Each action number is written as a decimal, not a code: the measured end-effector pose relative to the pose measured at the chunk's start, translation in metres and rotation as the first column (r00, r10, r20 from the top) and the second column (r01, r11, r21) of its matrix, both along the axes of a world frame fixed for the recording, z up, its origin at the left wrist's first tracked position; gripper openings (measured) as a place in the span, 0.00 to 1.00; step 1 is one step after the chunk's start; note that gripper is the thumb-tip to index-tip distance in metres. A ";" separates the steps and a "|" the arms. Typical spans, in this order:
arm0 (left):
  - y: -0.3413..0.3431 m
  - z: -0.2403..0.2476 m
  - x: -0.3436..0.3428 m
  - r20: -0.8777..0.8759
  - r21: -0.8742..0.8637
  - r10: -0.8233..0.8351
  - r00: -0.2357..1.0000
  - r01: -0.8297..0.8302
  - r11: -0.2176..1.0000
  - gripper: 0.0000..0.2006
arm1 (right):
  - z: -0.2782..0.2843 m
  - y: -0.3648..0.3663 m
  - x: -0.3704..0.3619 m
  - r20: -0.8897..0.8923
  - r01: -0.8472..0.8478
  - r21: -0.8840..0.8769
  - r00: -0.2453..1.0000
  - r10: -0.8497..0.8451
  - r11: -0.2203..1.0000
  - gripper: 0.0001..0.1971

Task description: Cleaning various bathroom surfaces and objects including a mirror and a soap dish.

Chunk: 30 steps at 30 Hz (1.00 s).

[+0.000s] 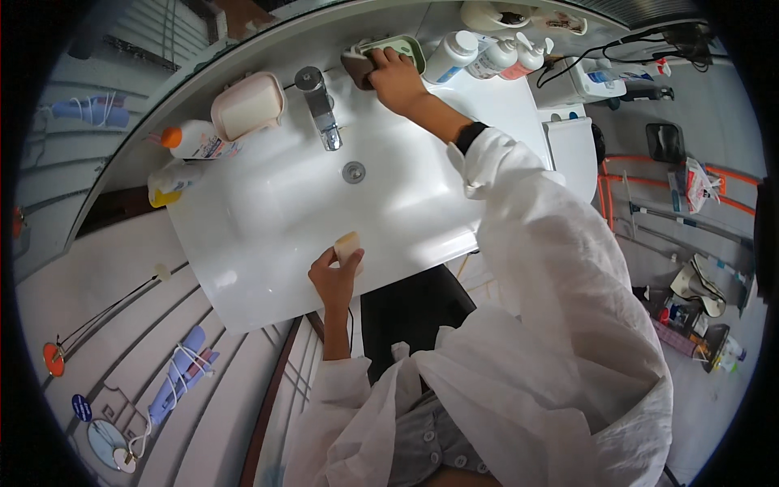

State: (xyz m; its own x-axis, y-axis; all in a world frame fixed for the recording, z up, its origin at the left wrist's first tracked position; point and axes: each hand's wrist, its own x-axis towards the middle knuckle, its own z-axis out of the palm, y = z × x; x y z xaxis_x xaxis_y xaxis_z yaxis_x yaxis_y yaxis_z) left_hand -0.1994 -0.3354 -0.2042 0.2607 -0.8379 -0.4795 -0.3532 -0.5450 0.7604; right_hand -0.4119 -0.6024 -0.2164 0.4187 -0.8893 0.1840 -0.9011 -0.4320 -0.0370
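Observation:
My left hand [334,280] pinches a small cream-coloured bar of soap [347,246] between thumb and fingers, over the front part of the white sink [268,187]. On the far rim, right of the chrome tap [319,109], my right hand [398,81] reaches to a pale green soap dish [412,50]. Its fingers are curled against a dark brown block [357,69] at the dish's left end; the thumb is mostly hidden. Left of the tap, a pinkish-white soap dish [249,108] stands on the rim.
Several bottles stand on the far right rim, among them a white bottle [454,55] and a pump bottle [529,57]. An orange-capped bottle [195,140] is at the left rim. A mirror edge runs behind the sink. A lilac hair tool [178,369] hangs at lower left.

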 end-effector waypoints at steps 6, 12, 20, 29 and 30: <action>-0.009 0.010 -0.004 -0.085 -0.067 -0.007 0.996 0.001 0.998 0.16 | 0.017 0.022 -0.027 0.090 0.079 0.083 0.992 -0.086 0.993 0.12; -0.017 0.007 -0.008 -0.158 -0.149 -0.060 0.986 0.036 0.988 0.14 | 0.048 0.076 -0.054 0.597 0.335 0.283 0.672 -0.438 0.899 0.14; -0.120 0.041 -0.092 -0.597 -0.065 0.123 0.793 -0.200 0.978 0.16 | 0.089 0.137 -0.075 0.625 -0.327 0.637 -0.311 -0.716 0.698 0.18; -0.254 0.000 -0.165 -0.744 0.322 0.589 0.315 -0.604 0.729 0.25 | 0.085 0.166 -0.103 0.655 -0.227 0.630 -0.359 -0.665 0.743 0.19; -0.264 -0.003 -0.167 -0.745 0.320 0.590 0.311 -0.609 0.725 0.25 | 0.085 0.169 -0.106 0.639 -0.230 0.646 -0.359 -0.680 0.728 0.19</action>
State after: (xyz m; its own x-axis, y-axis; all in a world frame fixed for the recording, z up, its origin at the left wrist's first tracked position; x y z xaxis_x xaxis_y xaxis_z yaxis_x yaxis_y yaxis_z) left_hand -0.3669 -0.5991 -0.2075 0.2421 -0.6241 -0.7429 0.7768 -0.3341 0.5338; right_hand -0.5180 -0.4330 -0.1310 -0.1127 -0.9165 -0.3838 0.4565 0.2954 -0.8393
